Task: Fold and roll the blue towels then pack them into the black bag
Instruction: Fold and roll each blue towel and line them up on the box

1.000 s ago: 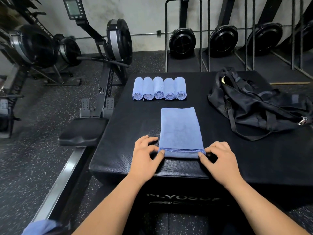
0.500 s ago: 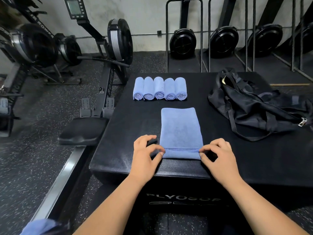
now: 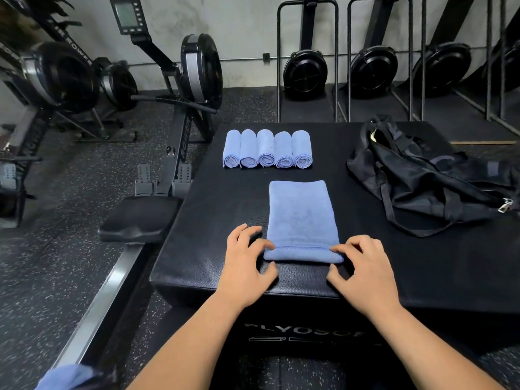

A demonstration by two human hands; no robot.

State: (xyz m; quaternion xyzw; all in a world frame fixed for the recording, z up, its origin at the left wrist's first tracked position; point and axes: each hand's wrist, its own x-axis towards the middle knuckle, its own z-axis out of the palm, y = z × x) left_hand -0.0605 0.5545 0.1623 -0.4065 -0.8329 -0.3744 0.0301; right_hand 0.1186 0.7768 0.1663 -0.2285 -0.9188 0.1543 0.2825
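A folded blue towel (image 3: 301,215) lies lengthwise on the black plyo box (image 3: 225,220), its near end turned over into a small roll. My left hand (image 3: 246,257) pinches the roll's left end and my right hand (image 3: 363,263) pinches its right end, fingers curled on top. Several rolled blue towels (image 3: 267,149) lie side by side in a row at the far side of the box. The black bag (image 3: 422,178) slumps on the right of the box, straps loose, a zipper pull showing at its right end.
A rowing machine (image 3: 180,108) with seat and rail stands close along the box's left side. More rowers stand upright against the back wall. A bit of blue cloth (image 3: 67,377) shows at the bottom left corner. The floor is speckled rubber.
Both hands have rolled the towel's near end a little farther away from me; the flat part has grown shorter. The rolled towels and the bag have not moved.
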